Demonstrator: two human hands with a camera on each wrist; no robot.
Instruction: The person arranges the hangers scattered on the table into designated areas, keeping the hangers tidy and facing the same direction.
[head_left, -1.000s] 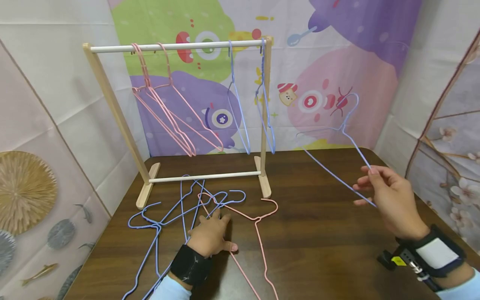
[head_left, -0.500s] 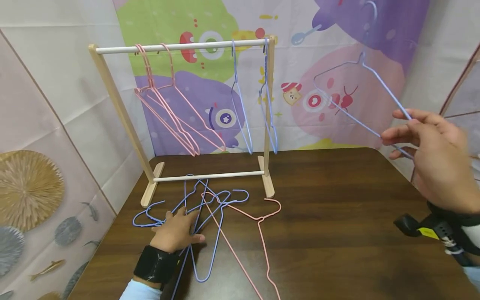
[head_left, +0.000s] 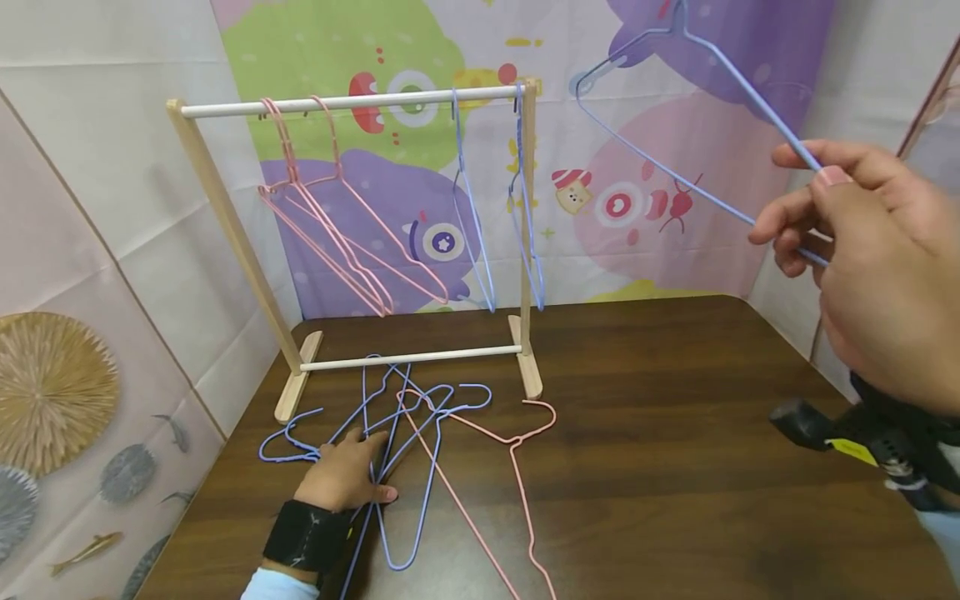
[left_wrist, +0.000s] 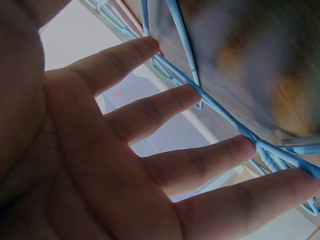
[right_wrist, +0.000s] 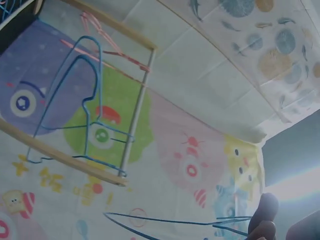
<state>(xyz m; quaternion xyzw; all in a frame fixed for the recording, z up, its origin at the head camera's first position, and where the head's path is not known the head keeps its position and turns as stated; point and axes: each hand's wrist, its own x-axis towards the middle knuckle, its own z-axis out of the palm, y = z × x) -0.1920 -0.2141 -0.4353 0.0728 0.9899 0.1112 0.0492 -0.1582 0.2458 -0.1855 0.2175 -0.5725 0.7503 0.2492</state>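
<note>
My right hand [head_left: 862, 250] pinches a blue wire hanger [head_left: 675, 108] and holds it up high at the right, level with the top of the wooden rack [head_left: 352, 102]. The same blue hanger [right_wrist: 165, 222] shows low in the right wrist view, with a fingertip [right_wrist: 265, 212] beside it. My left hand [head_left: 345, 475] lies flat with straight fingers on a tangle of blue hangers [head_left: 390, 417] on the brown table [head_left: 675, 433]. Its fingers [left_wrist: 150, 105] touch the blue wires [left_wrist: 220, 107]. A pink hanger [head_left: 517, 467] lies beside the tangle.
Pink hangers [head_left: 330, 233] hang at the left of the rack's rail, two blue hangers [head_left: 510, 200] at its right end. Colourful cartoon cloth [head_left: 637, 167] covers the back wall. The table's right half holds nothing.
My right hand has lifted the blue hanger from near the table up and toward the rack's top. My left hand has slid left across the tangle of hangers.
</note>
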